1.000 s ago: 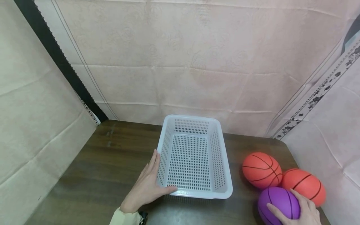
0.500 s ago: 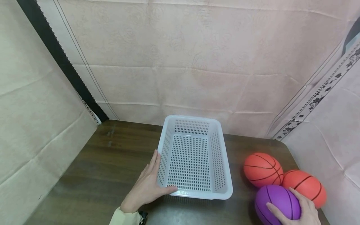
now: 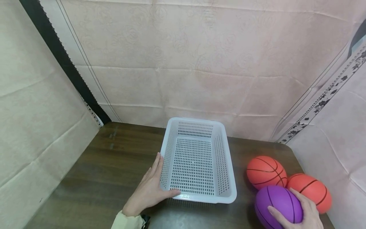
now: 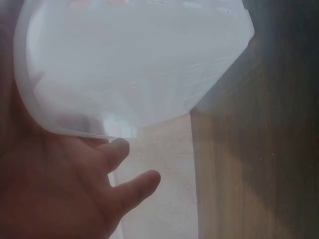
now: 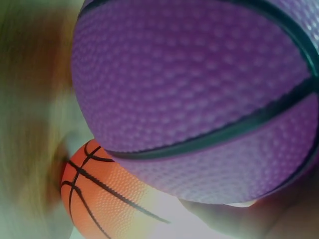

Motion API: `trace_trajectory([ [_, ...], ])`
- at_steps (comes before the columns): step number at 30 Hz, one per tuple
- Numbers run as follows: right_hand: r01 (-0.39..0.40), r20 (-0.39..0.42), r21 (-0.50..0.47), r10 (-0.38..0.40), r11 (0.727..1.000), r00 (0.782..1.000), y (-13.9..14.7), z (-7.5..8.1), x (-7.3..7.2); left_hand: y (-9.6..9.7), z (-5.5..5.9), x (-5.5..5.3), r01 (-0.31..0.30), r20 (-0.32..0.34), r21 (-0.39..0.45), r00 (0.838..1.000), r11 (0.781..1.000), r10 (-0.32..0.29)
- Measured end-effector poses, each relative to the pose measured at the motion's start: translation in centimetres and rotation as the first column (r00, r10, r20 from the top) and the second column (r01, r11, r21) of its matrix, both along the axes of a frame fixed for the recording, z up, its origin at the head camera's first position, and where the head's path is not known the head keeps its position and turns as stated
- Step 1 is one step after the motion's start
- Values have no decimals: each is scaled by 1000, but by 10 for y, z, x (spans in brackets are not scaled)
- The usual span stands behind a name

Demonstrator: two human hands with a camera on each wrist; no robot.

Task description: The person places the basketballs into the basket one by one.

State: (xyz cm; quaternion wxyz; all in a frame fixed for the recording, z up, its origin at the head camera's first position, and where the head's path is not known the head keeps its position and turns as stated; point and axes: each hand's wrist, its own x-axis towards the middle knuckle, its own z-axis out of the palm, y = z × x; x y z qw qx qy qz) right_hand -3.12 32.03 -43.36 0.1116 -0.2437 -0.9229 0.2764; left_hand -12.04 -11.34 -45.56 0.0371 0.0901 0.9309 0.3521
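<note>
In the head view, a purple toy basketball [image 3: 274,203] sits in the grip of my right hand [image 3: 308,214], thumb on its near face and fingers round its far right side. That ball fills much of the right wrist view, with part of the hand at lower right. My left hand [image 3: 150,187] rests against the near left corner of a white perforated plastic basket [image 3: 233,183]. Its fingers lie straight along the outer left side, and the thumb reaches across the near rim. In the left wrist view, two fingers [image 4: 137,189] extend past the basket's edge.
Two orange-red toy basketballs, one on the left [image 3: 266,171] and one on the right [image 3: 308,190], lie just behind the purple ball. The dark wooden table [image 3: 100,178] ends at a pale cloth backdrop [image 3: 200,63], with cloth [image 3: 337,152] on the right too.
My right hand has shifted slightly left and up in the head view with the purple basketball. The left hand and the basket have stayed in place.
</note>
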Motion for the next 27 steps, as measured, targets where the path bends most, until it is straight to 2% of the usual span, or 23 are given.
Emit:
trace_trajectory([
  [11,-31,-133,-1,31,1000,991,-17,15,2,0,0,0,2,3,9,1000,1000,-2],
  [17,-60,-152,5,61,998,987,-22,20,1,0,-1,2,-1,6,15,1000,1000,1],
  [27,-65,-202,-7,62,998,977,-27,31,0,0,1,1,-2,8,26,1000,1000,1],
])
